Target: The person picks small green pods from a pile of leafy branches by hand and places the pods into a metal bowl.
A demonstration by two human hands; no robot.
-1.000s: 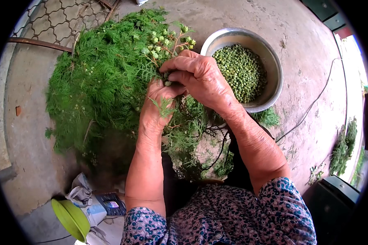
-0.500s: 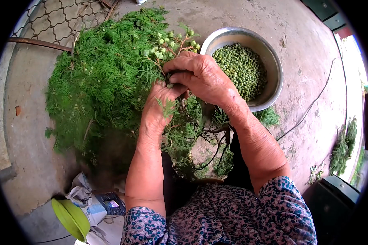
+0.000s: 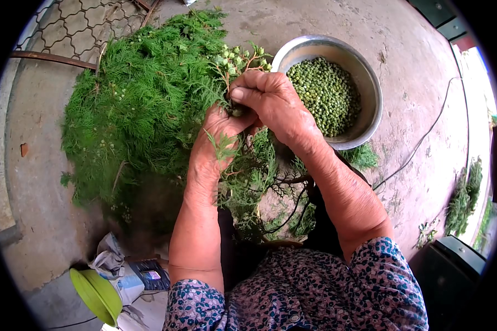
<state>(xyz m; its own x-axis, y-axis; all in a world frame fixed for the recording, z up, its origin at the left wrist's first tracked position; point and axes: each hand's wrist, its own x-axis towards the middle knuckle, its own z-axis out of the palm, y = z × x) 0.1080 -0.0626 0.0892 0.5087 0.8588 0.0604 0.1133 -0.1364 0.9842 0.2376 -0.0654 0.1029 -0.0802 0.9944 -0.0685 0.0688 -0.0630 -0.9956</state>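
2 hands [image 3: 273, 107] hold greenery [image 3: 230, 62] above the concrete floor [image 3: 411, 105].

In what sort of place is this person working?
Probably a household yard or porch: a worn concrete floor, a large heap of evergreen branches lying on it, and a metal basin beside the heap suggest this.

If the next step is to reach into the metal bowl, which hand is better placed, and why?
Probably the right hand: it is nearer to the metal bowl, and its wrist overlaps the rim in this view. The left hand is farther away, beside the green foliage.
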